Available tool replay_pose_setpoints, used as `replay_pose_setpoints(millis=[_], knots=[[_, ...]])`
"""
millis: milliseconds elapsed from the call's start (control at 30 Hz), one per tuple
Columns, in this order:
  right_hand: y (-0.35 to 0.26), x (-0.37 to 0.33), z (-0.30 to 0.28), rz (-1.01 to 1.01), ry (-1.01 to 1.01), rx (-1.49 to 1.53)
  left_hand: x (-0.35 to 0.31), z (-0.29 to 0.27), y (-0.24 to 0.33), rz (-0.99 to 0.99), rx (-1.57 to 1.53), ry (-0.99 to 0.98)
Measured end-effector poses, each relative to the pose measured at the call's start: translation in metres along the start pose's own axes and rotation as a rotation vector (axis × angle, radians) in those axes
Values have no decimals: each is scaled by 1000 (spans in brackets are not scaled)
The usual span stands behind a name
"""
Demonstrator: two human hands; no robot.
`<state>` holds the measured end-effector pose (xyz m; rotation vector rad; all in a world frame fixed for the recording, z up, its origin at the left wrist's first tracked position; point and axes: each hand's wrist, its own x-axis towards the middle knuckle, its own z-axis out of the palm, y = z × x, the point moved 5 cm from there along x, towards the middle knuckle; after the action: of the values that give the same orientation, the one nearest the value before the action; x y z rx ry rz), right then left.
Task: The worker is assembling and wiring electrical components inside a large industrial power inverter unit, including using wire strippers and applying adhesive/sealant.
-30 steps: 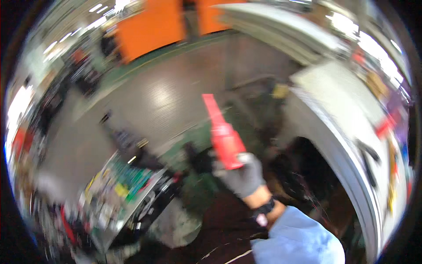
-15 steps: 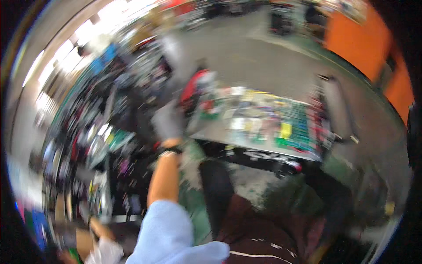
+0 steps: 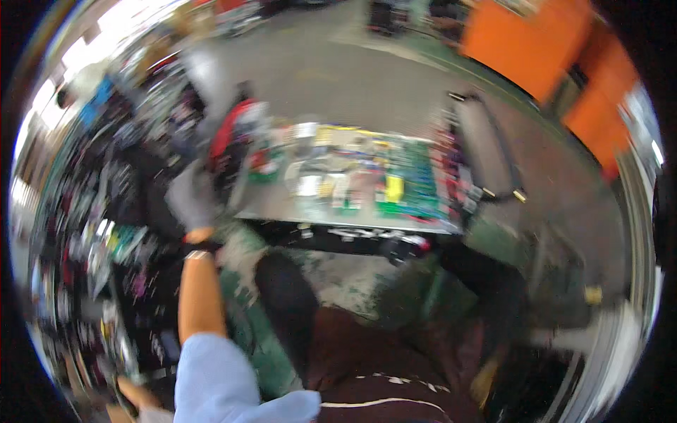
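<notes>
My left hand (image 3: 192, 197), in a pale grey glove with a dark band at the wrist, reaches forward at the left of a low metal-topped table (image 3: 271, 206). Motion blur smears its fingers, so neither their pose nor anything held can be made out. Closest to the glove are a heap of dark mixed items (image 3: 134, 187) and a red and black object (image 3: 229, 135) by the table's left side. On the tabletop lie a stack of green pieces (image 3: 416, 180), a yellow piece (image 3: 394, 188) and several small pale parts. My right hand is out of the picture.
Orange panels (image 3: 525, 46) stand at the far right. A dark bent bar or strap (image 3: 499, 141) is right of the table. My dark-clad knees (image 3: 285, 289) are close to its front edge. Another person's arm (image 3: 137, 395) shows at the lower left.
The whole view has swung to the right, so the table, heap and my left arm appear further left. My left hand still stays beside the table's left side.
</notes>
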<state>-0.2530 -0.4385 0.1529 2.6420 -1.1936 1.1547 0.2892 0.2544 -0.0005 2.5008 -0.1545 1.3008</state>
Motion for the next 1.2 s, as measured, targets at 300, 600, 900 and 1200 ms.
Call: replay_pose_setpoints(millis=[300, 600, 900, 1200], knots=[[-181, 9, 267, 140, -624, 1068, -2, 1, -16, 145, 255, -86], [-282, 7, 346, 367, -362, 1223, 10, 11, -19, -41, 430, -245], [-277, -20, 342, 167, -373, 1441, 38, 30, -24, -260, 594, -388], [-292, -46, 346, 70, -550, 1576, 60, 45, -70, -392, 536, -586]])
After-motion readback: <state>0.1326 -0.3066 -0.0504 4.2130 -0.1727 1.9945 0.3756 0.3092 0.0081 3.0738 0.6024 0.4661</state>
